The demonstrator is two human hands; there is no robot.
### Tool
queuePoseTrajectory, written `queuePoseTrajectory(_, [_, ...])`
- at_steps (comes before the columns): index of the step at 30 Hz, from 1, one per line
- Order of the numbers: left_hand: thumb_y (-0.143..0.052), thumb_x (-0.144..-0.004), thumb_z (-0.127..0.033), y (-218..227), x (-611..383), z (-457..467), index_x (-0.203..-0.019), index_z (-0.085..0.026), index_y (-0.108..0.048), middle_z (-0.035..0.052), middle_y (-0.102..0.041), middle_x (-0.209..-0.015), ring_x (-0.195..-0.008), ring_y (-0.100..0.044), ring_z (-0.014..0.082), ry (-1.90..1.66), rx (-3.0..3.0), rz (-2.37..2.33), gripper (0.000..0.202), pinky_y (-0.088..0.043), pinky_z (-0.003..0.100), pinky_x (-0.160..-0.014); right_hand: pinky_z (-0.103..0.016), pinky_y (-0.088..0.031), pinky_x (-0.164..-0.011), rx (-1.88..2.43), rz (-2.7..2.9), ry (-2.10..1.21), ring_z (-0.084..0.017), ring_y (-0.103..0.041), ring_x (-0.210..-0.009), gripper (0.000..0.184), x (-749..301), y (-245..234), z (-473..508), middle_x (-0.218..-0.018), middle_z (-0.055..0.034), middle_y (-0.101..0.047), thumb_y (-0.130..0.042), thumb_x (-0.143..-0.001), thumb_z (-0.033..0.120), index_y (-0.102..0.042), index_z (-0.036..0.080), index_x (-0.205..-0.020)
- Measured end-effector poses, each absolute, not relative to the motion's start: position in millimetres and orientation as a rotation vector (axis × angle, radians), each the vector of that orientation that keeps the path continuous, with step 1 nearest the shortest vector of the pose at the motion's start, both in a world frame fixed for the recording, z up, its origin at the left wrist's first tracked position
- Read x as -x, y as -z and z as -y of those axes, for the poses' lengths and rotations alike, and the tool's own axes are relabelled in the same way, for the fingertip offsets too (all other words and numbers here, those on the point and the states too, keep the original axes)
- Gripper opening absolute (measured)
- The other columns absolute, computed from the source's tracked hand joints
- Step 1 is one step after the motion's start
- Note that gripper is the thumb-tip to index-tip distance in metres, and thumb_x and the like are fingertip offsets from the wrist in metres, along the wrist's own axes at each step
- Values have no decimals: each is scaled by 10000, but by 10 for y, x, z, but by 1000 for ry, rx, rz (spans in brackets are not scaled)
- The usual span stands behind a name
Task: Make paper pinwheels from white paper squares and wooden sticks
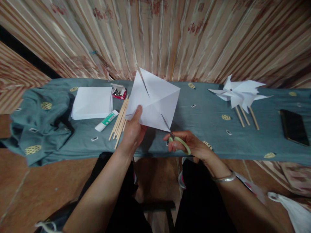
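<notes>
Your bare forearms point(98, 187) lie closest to the view, a smooth silvery bangle point(227, 177) round the right wrist and your legs point(201, 200) in dull black cloth between them. Beneath your left hand point(133, 131) and right hand point(188, 140) spreads a soft blue-green tablecloth point(201, 110) with yellow oval prints, rumpled well to the left. Beyond both, a patterned curtain point(170, 38) hangs in ribbed pleats.

Slim, round wooden sticks point(118, 124) lie loosely bundled just left of your left wrist — the nearest clutter to it. Past them sit a green-and-white tube point(107, 120), a squared white paper stack point(92, 103) and a small open red box point(119, 94) holding shiny metal bits. Well right of your right hand, pointed paper pinwheels point(239, 90) overlap, stems toward you; farther right lies a flat black phone point(293, 127).

Your left hand pinches the paper sheet point(160, 94) at its near-left corner, thumb on top, raised ahead of and between your hands. Your right hand grasps green-handled scissors point(183, 144), one metal blade over the sheet's near corner; you can't make out the other. White, squarish and turned cornerwise, the sheet shows creases meeting near its middle — and one narrow slit running inward from the far-left corner.
</notes>
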State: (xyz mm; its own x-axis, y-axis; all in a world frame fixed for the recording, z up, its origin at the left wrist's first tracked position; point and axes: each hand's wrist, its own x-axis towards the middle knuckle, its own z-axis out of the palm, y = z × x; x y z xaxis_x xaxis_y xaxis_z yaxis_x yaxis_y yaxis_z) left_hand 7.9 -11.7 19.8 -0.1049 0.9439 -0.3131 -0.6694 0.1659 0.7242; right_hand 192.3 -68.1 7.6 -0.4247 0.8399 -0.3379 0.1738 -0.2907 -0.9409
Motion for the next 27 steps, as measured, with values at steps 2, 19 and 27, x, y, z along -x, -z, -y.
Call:
queuePoseTrajectory(2, [-563,-935,-178,-208,-85,121,-1245,-207,-612,52,-712,-1222,-1150,-657,208,-1411,-389,-925,316,-560,314,-952,-319,-513,-614,1266,1454,-1776,-157,-614,-640,567,-1919,-69,681,-712,-62,-658,-738,-731,565,-662,71,-998])
queuePoseTrajectory(19, [-541,-944,-165,-216,-48,117,-1319,-239,-567,47,-678,-1292,-1237,-607,226,-1421,-414,-898,383,-563,310,-962,-255,-477,-548,1304,1330,-1819,-95,-546,-564,534,-1873,-88,673,-640,4,-625,-853,-610,500,-685,97,-917])
queuePoseTrajectory(27, [-531,-950,-170,-198,-27,111,-1255,-204,-610,64,-645,-1343,-1170,-648,199,-1423,-429,-893,317,-556,286,-959,-229,-460,-515,1301,1283,-1833,-89,-563,-539,484,-1876,-18,669,-601,32,-619,-835,-630,512,-693,132,-893])
